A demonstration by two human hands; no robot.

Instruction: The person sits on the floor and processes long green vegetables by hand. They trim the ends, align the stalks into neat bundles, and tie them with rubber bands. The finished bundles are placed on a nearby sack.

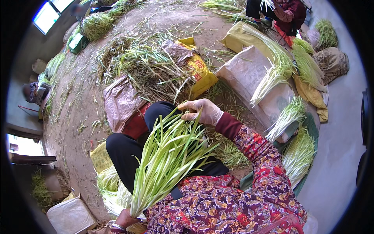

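My bare left hand (pixel 126 218), with a metal band at the wrist, grips a thick bunch of long leafy shoots (pixel 169 149) by its white stem ends. The bunch slants across my lap, its green leaf tips fanned towards my knees. At those tips is my right hand (pixel 201 110) in a thin pale glove, with fingers curved and touching leaf ends; whether they pinch a leaf is unclear. Beside my left leg lie more white-stemmed shoots (pixel 115 187) on a yellow woven sack (pixel 101 156).
Beyond my knees a heap of untrimmed stalks (pixel 155 67) rests by a yellow printed bag (pixel 201 73) and a pinkish sack (pixel 122 101). To the right, shoot bundles (pixel 274 79) lie on a sack-covered block (pixel 248 73). Another person (pixel 280 14) sits at the far right. Leaf scraps litter the floor (pixel 76 99).
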